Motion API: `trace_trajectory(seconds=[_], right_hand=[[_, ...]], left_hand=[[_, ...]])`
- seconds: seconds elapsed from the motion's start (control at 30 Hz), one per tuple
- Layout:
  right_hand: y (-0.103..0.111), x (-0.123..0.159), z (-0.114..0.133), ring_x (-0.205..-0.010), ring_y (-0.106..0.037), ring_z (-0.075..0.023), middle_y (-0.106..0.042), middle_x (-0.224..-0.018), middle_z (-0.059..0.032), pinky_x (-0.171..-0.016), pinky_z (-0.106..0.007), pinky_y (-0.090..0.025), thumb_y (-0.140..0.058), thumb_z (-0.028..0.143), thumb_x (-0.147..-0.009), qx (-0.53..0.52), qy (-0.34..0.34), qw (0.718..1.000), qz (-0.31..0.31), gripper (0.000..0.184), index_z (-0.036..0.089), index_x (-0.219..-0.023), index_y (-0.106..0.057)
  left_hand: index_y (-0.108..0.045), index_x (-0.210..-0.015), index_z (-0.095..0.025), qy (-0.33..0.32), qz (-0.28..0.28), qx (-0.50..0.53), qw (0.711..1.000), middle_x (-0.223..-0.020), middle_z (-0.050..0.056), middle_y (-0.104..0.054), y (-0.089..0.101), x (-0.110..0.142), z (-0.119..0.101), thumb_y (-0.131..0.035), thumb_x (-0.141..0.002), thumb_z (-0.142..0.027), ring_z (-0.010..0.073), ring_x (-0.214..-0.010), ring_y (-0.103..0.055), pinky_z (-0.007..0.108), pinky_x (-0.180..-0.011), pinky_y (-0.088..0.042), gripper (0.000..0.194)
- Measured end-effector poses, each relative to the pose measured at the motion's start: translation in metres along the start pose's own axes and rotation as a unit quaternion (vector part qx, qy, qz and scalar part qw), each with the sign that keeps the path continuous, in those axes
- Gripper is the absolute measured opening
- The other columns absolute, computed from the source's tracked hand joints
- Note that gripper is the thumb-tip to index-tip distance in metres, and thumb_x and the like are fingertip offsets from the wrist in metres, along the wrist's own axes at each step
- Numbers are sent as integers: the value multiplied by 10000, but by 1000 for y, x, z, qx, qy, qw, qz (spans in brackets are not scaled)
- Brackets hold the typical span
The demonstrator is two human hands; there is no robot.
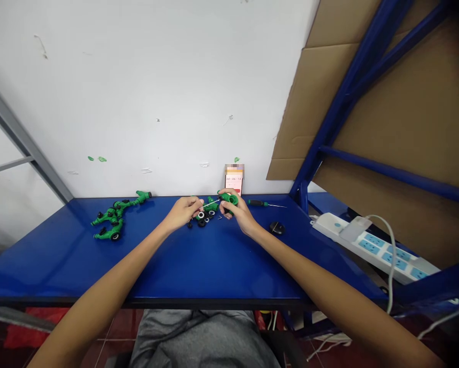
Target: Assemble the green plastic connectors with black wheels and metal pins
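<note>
Forearms (118, 266) flank apparent tool-work.
Left hand (182, 212) pinches rod (211, 203), right hand (242, 213) grips green part (226, 196); next seemingly needs steady aim.

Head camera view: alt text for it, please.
A person's left hand holds a thin metal rod pointed at a green part in the right hand, over a blue table. Small rings lie between the hands; a jointed green assembly lies left, a screwdriver right, and a phone stands behind.
</note>
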State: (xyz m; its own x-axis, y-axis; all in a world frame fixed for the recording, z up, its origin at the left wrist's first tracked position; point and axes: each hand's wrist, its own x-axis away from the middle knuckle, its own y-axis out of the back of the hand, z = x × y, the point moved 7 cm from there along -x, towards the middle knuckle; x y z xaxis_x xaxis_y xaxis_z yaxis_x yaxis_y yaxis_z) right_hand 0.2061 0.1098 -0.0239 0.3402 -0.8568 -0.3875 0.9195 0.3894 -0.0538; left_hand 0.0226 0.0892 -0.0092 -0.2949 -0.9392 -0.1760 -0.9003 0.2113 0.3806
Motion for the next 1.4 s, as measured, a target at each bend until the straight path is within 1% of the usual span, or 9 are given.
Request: trace_trajectory(seconds=[0.1,0.23,0.3,0.57,0.77,0.93,1.1,1.23,1.4], right_hand=[[-3,1,-1,-508,-409,-99,-599,-671,69,-522,-254,-328,-673,392,-912,6,-3,1000,1,369,252,-1234,-557],[-4,2,0,-506,-405,-98,-602,-674,75,-524,-255,-327,-667,328,-871,22,5,1000,8,385,257,-1229,-545],[-5,2,0,-508,-409,-102,-606,-680,73,-525,-258,-325,-657,306,-857,31,8,999,13,389,261,-1226,-544],[-5,3,3,-557,-477,-134,-605,-697,55,-541,-273,-349,-621,285,-861,83,18,996,6,383,260,-1237,-550],[-6,4,2,-616,-533,-154,-612,-719,38,-575,-279,-388,-604,250,-850,124,37,992,3,380,252,-1228,-568],[-6,5,2,-659,-580,-176,-615,-730,37,-630,-303,-431,-594,244,-867,157,48,986,4,383,261,-1249,-571],[-9,8,6,-722,-627,-197,-635,-749,43,-769,-355,-483,-599,213,-870,190,64,980,10,387,269,-1252,-579],[-9,8,7,-741,-634,-204,-639,-758,41,-803,-367,-482,-595,204,-866,194,66,979,7,388,267,-1249,-586],[-9,8,6,-737,-625,-201,-638,-756,44,-798,-363,-476,-595,202,-862,198,61,978,7,396,267,-1253,-582]], left_hand=[[-598,-776,-174,-2,-18,-9,1000,-555,-58,-406,0,0,0,-550,-963,-650,87,-472,-308,232,-485,-233,514],[-593,-866,-189,-36,-33,-28,998,-681,-19,-617,-2,2,-3,-749,-881,-512,116,-599,-523,216,-583,-362,360],[-590,-866,-191,-59,-38,-34,997,-739,2,-671,-3,4,-5,-755,-885,-473,129,-646,-574,223,-628,-409,327],[-609,-793,-185,-64,-14,-82,994,-691,22,-686,-12,5,-6,-531,-1022,-475,123,-547,-515,232,-556,-385,377],[-616,-877,-193,-96,-45,-56,993,-783,2,-659,-7,7,-11,-726,-897,-408,135,-679,-608,225,-642,-470,242],[-679,-793,-172,-60,-15,-71,996,-730,24,-702,-9,6,-4,-648,-951,-478,114,-515,-533,234,-539,-417,346],[-745,-809,-172,-59,11,-87,994,-746,45,-734,-14,6,-6,-577,-980,-443,131,-540,-560,237,-535,-417,362],[-666,-980,-196,-67,-27,-72,995,-843,2,-692,-11,9,-10,-710,-894,-371,108,-547,-589,220,-526,-430,200],[-606,-903,-192,-66,-18,-59,996,-868,6,-681,-11,9,-7,-694,-919,-405,80,-458,-555,222,-473,-403,230]])
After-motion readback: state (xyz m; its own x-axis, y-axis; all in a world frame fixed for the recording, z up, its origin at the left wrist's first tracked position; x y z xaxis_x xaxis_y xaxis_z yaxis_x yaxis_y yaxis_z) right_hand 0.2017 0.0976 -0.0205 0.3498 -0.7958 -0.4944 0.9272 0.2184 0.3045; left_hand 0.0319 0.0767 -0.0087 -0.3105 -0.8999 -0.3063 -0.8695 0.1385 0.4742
